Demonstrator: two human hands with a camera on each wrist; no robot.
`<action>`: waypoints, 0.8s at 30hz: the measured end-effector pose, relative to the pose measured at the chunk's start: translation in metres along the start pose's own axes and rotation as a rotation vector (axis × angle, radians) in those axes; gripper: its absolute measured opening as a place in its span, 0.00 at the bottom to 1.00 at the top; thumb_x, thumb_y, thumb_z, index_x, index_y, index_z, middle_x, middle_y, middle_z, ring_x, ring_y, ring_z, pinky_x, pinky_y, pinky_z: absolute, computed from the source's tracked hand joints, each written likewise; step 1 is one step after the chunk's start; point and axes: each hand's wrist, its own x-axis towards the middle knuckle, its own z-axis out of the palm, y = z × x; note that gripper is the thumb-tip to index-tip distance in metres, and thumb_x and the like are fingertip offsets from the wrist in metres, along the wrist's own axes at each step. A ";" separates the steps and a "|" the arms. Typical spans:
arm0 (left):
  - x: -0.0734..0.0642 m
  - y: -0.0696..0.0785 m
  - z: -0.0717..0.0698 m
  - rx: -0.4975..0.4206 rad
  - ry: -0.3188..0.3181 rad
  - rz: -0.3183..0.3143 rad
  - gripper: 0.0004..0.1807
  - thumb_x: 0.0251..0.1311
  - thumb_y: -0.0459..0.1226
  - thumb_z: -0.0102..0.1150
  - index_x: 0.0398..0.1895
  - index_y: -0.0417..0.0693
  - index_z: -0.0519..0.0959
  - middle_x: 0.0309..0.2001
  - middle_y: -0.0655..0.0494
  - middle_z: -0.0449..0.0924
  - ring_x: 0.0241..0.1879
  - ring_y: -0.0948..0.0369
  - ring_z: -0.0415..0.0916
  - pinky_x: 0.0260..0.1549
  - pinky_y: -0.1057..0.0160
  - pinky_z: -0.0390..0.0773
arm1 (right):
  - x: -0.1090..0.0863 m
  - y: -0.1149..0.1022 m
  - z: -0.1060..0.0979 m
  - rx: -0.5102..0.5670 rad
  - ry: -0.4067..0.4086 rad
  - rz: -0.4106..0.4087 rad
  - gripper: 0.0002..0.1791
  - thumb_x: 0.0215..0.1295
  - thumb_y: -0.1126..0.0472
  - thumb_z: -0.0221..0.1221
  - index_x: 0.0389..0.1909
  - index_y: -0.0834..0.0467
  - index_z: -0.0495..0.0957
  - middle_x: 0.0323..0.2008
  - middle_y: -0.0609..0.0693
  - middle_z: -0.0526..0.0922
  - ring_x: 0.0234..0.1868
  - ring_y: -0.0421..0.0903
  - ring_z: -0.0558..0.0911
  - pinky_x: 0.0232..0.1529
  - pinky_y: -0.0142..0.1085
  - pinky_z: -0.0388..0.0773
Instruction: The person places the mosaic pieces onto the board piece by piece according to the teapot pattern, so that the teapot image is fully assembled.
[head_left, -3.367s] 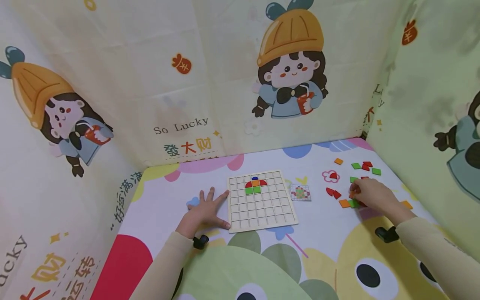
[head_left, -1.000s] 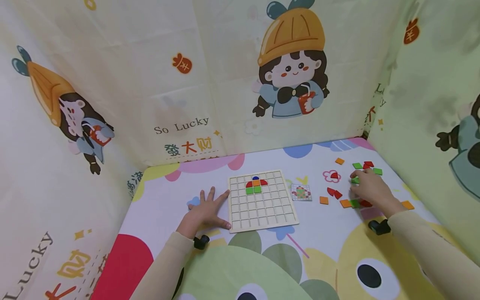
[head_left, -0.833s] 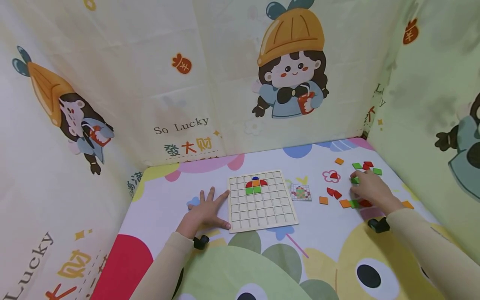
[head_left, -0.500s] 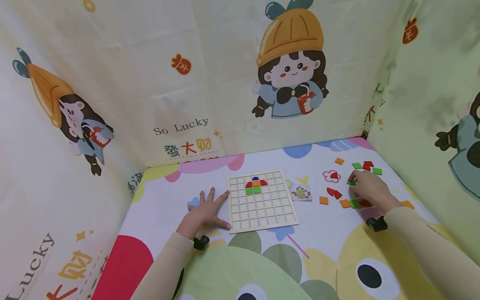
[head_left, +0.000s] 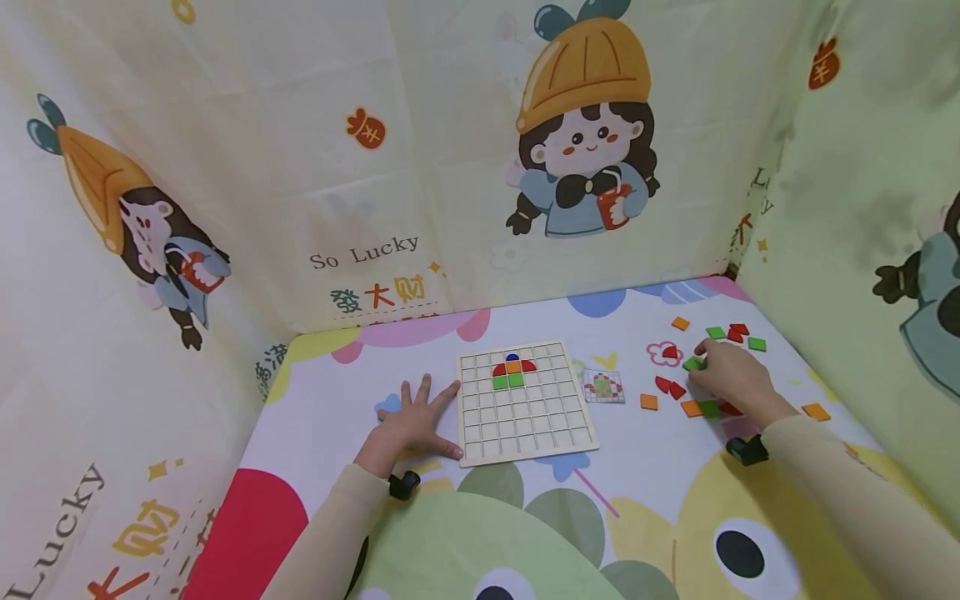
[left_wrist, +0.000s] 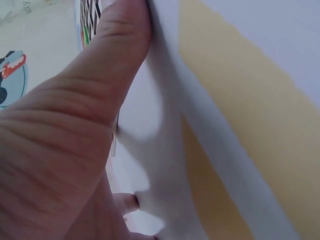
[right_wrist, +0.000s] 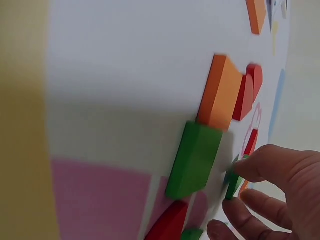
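Note:
My left hand [head_left: 408,425] lies spread on the table, thumb and index fingertip at the left edge of a wooden grid board [head_left: 528,425]. On the board sit a blue piece [head_left: 512,357], an orange square [head_left: 513,367], red pieces on either side of it, and green squares [head_left: 500,382] below. Off to the right, my right hand [head_left: 733,375] pinches a green square tile [right_wrist: 233,181] between thumb and fingers, low over the tablecloth. Loose tiles surround it: a green tile [right_wrist: 195,160] against an orange tile [right_wrist: 220,95], with red pieces [right_wrist: 245,97] beyond.
A small pattern card [head_left: 603,387] lies right of the board. One orange square [head_left: 648,402] is between card and loose pieces. More green tiles [head_left: 757,344] and red pieces lie at the back right, an orange tile [head_left: 816,412] at the far right. Printed cloth walls enclose the table.
An orange square has been set down toward the card. My right hand then reached a green tile, took it and drew it slightly left. My left hand and the board stay put.

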 end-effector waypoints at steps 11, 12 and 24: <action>0.001 -0.001 0.001 -0.008 -0.003 -0.004 0.67 0.40 0.69 0.76 0.83 0.77 0.47 0.84 0.40 0.31 0.79 0.27 0.27 0.53 0.09 0.45 | 0.001 -0.024 0.003 -0.034 0.010 -0.021 0.30 0.62 0.56 0.66 0.59 0.71 0.75 0.50 0.70 0.79 0.44 0.61 0.76 0.40 0.53 0.82; 0.001 -0.001 0.001 -0.009 -0.001 -0.001 0.67 0.40 0.69 0.76 0.83 0.77 0.47 0.84 0.40 0.31 0.80 0.28 0.27 0.53 0.08 0.46 | 0.001 -0.027 0.004 -0.036 0.009 -0.028 0.30 0.63 0.56 0.66 0.59 0.71 0.75 0.49 0.70 0.79 0.44 0.61 0.76 0.40 0.52 0.82; 0.003 -0.007 0.004 0.014 0.006 0.007 0.67 0.38 0.73 0.73 0.83 0.79 0.46 0.85 0.43 0.29 0.81 0.33 0.25 0.57 0.10 0.41 | 0.001 -0.066 0.011 0.000 0.024 -0.145 0.23 0.65 0.57 0.64 0.56 0.67 0.79 0.49 0.65 0.80 0.41 0.56 0.77 0.34 0.44 0.81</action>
